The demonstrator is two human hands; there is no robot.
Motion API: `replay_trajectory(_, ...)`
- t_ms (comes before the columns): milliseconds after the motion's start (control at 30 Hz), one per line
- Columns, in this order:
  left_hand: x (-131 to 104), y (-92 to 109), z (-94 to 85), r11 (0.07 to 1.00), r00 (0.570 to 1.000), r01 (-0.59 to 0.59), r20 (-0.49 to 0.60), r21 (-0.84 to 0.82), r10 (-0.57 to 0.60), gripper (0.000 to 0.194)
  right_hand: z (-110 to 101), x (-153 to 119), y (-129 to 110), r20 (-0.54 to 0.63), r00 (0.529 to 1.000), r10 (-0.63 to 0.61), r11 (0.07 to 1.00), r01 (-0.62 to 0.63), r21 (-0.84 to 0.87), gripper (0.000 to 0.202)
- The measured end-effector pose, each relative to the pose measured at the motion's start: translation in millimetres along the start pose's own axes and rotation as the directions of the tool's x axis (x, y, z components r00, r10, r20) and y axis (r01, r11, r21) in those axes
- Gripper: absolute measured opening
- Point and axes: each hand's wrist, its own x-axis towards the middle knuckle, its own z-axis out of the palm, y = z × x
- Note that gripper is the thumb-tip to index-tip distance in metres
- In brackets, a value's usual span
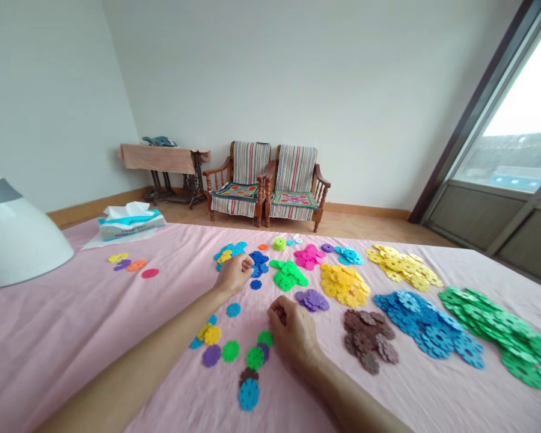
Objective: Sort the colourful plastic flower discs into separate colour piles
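Observation:
My left hand reaches over the pink cloth, its fingers curled together at the edge of a dark blue pile of plastic snowflake discs. Whether a disc is between those fingers is hidden. A single dark blue disc lies just below them. My right hand is closed, thumb and fingertips together, and anything inside is out of sight. Beside it are a purple pile and loose green discs. Between my forearms lie a purple disc, a yellow disc and a light blue disc.
Colour-sorted piles extend right: bright green, pink, orange-yellow, brown, blue and dark green. A tissue box and a white rounded object stand left. Two wooden chairs are beyond the table.

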Motion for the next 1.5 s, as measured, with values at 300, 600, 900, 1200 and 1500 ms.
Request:
replay_trajectory(300,-46.6,21.1,-35.1,0.996,0.998,-0.043,-0.050,0.072,0.047,0.018,-2.3,-1.4,-2.5,0.009,1.000,0.012,1.000,-0.012,-0.008,0.015)
replay_trajectory(600,-90.3,-5.9,-60.7,0.995,0.982,0.092,-0.168,0.029,-0.086,0.017,-21.6,4.5,-2.2,0.307,0.947,-0.093,0.992,0.062,0.107,0.014)
replay_trajectory(900,-83.9,-24.0,-59.9,0.989,0.978,0.115,-0.167,-0.089,-0.128,0.015,-41.6,1.8,-7.2,0.453,0.858,-0.244,0.970,0.212,0.121,0.027)
replay_trajectory(1200,-84.5,-23.6,-60.4,0.989,0.980,0.113,-0.151,-0.092,-0.126,0.015,-34.7,4.8,-2.4,0.459,0.869,-0.186,0.950,0.040,0.310,0.016)
replay_trajectory(1500,-85.1,-24.4,-60.3,0.987,0.980,0.107,-0.155,-0.119,-0.125,0.014,-34.2,38.7,26.7,-0.059,0.998,0.039,0.968,-0.023,0.248,0.009)
